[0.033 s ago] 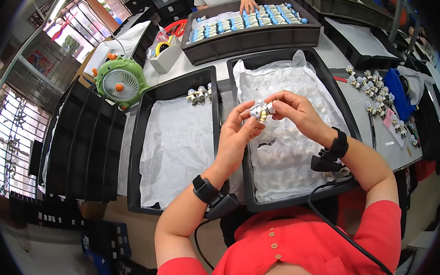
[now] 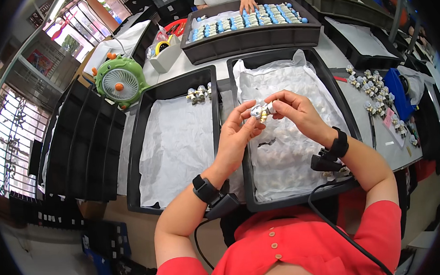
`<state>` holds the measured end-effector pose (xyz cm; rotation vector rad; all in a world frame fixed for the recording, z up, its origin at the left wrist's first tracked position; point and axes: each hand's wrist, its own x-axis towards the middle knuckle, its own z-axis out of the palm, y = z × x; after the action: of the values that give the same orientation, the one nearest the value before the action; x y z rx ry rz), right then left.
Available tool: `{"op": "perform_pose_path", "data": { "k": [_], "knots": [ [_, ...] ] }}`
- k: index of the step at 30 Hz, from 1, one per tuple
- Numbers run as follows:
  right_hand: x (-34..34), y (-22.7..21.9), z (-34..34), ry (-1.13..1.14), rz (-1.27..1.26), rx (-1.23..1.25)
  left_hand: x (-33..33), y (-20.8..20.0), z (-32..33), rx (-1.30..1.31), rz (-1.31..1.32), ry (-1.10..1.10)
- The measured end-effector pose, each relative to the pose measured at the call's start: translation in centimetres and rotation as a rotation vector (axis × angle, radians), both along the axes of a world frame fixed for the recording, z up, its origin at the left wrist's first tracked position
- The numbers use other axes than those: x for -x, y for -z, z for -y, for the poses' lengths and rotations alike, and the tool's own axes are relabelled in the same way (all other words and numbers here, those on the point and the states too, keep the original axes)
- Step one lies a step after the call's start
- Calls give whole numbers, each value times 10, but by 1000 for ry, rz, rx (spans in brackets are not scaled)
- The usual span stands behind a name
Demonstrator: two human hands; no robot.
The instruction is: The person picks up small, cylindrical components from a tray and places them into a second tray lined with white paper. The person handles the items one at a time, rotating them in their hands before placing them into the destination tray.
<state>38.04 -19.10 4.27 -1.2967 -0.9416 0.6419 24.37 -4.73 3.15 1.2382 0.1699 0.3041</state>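
Note:
A small white and grey toy figurine with yellow parts is held up between my two hands, over the right-hand black tray. The fingers of my left hand pinch its rounded grey end. My right hand grips the other, white end between thumb and fingers. White tissue paper lies in that tray, with lumpy shapes showing faintly beneath it. The left-hand black tray is lined with white paper, and several similar figurines stand in its far right corner.
At the right, several loose figurines lie on the table near a blue bin. A green fan stands at the far left. Across the table, another person's hand rests over a large grey tray of blue-and-white figurines.

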Motion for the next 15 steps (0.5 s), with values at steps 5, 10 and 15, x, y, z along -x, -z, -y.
{"op": "perform_pose_path", "data": {
  "k": [5, 10, 15],
  "knots": [
    [1, -1, 1, 28, 118, -20, 1, 1, 1, -22, -17, 6],
    [2, -2, 0, 49, 152, -21, 1, 2, -1, -34, -13, 8],
    [2, 0, 0, 49, 151, -26, 1, 2, 0, -36, -11, -4]
  ]
}}
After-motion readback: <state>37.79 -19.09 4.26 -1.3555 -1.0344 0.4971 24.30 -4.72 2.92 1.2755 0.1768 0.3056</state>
